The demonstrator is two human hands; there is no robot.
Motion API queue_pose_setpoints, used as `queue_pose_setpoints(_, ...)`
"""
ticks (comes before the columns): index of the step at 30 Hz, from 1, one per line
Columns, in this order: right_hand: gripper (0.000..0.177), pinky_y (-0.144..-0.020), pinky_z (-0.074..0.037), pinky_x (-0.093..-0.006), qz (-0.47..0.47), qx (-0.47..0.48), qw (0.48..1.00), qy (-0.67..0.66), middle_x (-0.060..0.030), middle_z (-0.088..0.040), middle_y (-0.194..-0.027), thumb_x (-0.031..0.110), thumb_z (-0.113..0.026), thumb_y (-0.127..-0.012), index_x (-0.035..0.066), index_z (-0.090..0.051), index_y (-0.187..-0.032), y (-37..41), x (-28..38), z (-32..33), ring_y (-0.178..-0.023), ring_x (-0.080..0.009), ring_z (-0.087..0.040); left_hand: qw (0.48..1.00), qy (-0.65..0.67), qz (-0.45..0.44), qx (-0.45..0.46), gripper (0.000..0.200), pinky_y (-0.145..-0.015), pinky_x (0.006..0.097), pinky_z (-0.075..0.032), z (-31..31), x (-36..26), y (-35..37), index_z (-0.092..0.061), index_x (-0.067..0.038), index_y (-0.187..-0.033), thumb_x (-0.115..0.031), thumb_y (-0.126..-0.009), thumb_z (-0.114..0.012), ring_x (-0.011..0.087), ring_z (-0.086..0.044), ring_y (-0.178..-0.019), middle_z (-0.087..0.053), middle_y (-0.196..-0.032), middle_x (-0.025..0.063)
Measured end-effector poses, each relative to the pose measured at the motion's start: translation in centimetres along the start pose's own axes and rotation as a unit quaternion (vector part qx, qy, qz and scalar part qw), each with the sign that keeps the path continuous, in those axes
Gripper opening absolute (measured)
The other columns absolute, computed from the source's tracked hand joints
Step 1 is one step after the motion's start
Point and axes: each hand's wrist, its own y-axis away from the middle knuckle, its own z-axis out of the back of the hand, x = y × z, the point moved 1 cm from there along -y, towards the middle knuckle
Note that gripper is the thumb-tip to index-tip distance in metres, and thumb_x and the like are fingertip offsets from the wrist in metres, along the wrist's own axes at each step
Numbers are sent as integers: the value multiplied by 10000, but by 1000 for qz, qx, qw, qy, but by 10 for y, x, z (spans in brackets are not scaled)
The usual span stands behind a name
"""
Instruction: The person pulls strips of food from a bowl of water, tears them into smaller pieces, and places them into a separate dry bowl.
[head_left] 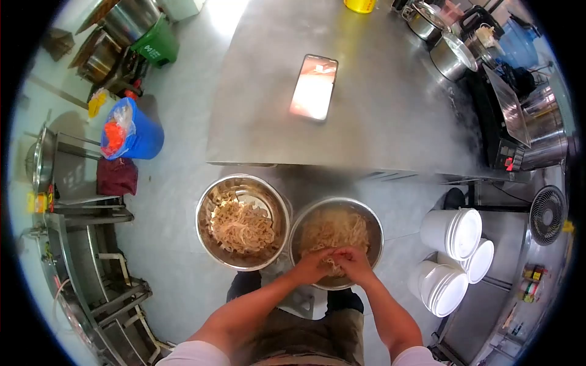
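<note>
Two round steel bowls stand side by side below the table's front edge. In the right bowl [379, 235], pale brown strips [342, 230] of food lie in cloudy liquid. My left hand [312, 265] and my right hand [355, 263] meet over the near part of this bowl, fingers closed around a small bunch of the same strips [332, 268]. The left bowl [200, 229] holds a heap of similar strips [244, 227], with bare shiny metal showing at its far side.
A lit phone [314, 88] lies on the steel table [262, 122]. Pots [452, 58] line the table's right side. White buckets [455, 235] stand on the floor at right, near a black fan [547, 215]. At left are a blue bin [143, 134] and metal racks [97, 262].
</note>
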Motion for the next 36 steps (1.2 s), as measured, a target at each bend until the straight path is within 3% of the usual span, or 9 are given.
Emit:
queue_pose_setpoints(10,55,-460,-342,-222,-190,48,955,-224,-29,-586,-712,80,-652,-855,32,-636,-877,27,52,19,-511,-91,-478,980,101,159,65,211,-764,313,-487,-4,-16,3,-642,-36,-1044,-161,-877,-611,168,-618,-824,-672,-917,110)
queue_pose_setpoints(19,87,-451,-393,-254,-110,5,982,-152,-71,-612,-686,65,-630,-864,-9,-645,-906,34,43,44,-487,-122,-514,982,16,188,6,178,-695,338,-481,-1,-27,9,-644,-34,-945,-192,-868,-615,230,-619,-737,-658,-817,120)
queue_pose_setpoints(24,191,-574,-474,-271,-102,97,975,-171,-104,-660,-798,144,-580,-911,-26,-647,-967,55,121,59,-614,-153,-590,981,10,187,-52,183,-675,349,-480,-4,-21,7,-636,-20,-925,-191,-867,-606,239,-624,-727,-645,-785,135)
queue_pose_setpoints(26,255,-705,-520,-312,-83,164,958,-220,-132,-677,-904,173,-544,-933,-40,-634,-1042,56,126,66,-737,-200,-637,978,19,192,-74,193,-675,356,-482,-11,-5,9,-636,-15,-910,-199,-854,-612,249,-626,-719,-646,-783,143)
queue_pose_setpoints(29,252,-738,-520,-341,-46,250,851,-459,-146,-678,-923,154,-551,-922,-58,-629,-1034,21,81,67,-784,-245,-653,970,-15,233,-73,205,-674,365,-486,-2,-18,2,-642,-12,-899,-206,-835,-618,264,-632,-715,-653,-776,149)
queue_pose_setpoints(30,238,-756,-518,-380,79,144,963,-213,-155,-678,-945,165,-556,-918,-21,-640,-1041,3,49,55,-804,-282,-652,965,-32,253,-64,209,-673,368,-487,0,-25,4,-645,-12,-897,-207,-828,-620,269,-635,-714,-655,-773,150)
queue_pose_setpoints(31,227,-774,-515,-419,133,-7,988,73,-165,-678,-967,176,-561,-914,16,-651,-1047,-15,18,42,-824,-319,-651,966,-20,242,-88,208,-674,368,-489,-6,-22,8,-651,-16,-906,-206,-826,-621,273,-639,-720,-661,-778,150)
queue_pose_setpoints(33,220,-802,-506,-462,245,-83,884,390,-171,-674,-1012,206,-577,-906,76,-664,-1061,-41,-39,36,-871,-354,-646,970,-10,204,-135,210,-677,368,-491,-3,-11,2,-662,-24,-923,-204,-821,-624,282,-648,-731,-671,-787,150)
queue_pose_setpoints(36,282,-877,-472,-505,-17,-64,977,204,-167,-599,-1229,269,-645,-863,140,-658,-1114,-21,-27,45,-1036,-342,-605,967,5,243,-71,259,-794,313,-492,-1,-6,-5,-670,-60,-987,-263,-829,-696,194,-638,-846,-681,-903,124)
